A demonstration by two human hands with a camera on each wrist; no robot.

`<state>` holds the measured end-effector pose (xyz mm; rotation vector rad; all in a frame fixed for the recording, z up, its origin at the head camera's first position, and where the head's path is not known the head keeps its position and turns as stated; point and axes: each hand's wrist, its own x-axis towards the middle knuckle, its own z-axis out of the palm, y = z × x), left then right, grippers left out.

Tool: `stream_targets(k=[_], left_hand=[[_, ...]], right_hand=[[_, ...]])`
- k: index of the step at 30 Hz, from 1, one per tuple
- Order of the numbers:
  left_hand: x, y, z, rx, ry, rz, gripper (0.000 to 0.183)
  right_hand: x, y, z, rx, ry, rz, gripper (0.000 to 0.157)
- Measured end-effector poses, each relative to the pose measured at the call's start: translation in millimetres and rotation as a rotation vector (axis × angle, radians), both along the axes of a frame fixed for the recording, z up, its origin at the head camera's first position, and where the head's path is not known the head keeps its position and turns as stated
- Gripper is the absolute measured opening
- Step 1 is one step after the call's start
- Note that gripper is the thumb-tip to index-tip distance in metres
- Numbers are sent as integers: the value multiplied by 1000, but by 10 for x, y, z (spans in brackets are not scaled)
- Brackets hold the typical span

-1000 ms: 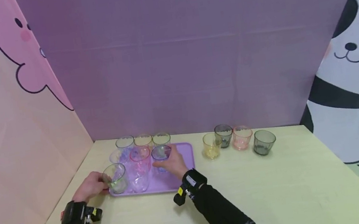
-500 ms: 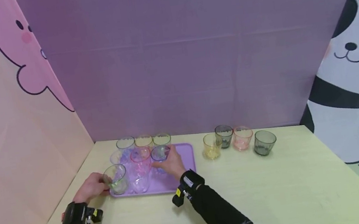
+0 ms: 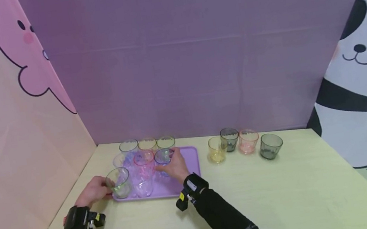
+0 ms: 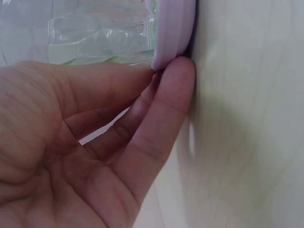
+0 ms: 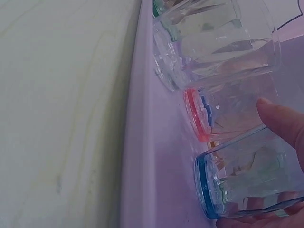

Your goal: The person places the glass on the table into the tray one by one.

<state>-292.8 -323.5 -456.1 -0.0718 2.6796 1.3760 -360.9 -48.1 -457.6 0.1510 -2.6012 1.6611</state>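
A purple tray (image 3: 189, 176) lies on the table, carrying several tinted drinking glasses. At its front left corner my left hand (image 3: 92, 192) pinches the tray's edge (image 4: 173, 33) between thumb and fingers, beside a green-tinted glass (image 3: 120, 183). My right hand (image 3: 175, 167) grips a blue-tinted glass (image 5: 247, 175) standing on the tray, thumb on one side and fingers on the other. Left of it are a pink-rimmed glass (image 3: 144, 161) and a clear glass (image 3: 143, 188). At the back of the tray stand a bluish glass (image 3: 128, 146), a yellow glass (image 3: 147, 144) and a green glass (image 3: 165, 142).
On the table right of the tray stand a yellow glass (image 3: 217, 151), a dark grey glass (image 3: 230, 139), a pink glass (image 3: 248, 142) and a grey-green glass (image 3: 271, 146). A purple backdrop (image 3: 177, 72) rises behind, with printed panels at both sides.
My right hand has shifted slightly left with the blue-tinted glass, nearer the pink-rimmed one. The left hand holds its place at the tray's corner.
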Motion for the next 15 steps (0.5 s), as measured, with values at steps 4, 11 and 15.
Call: stream_targets(k=[4,11,15], left_hand=[[0,4,4,-4,-3,3,20],[-2,0,7,-6,-2,-3,20],[-7,-7,3,-10,-12,2,20]], right_hand=[[4,-5,4,-2,-13,-4,92],[2,7,-20,-3,-14,-10,98],[18,38,-1,3,-4,13,99]])
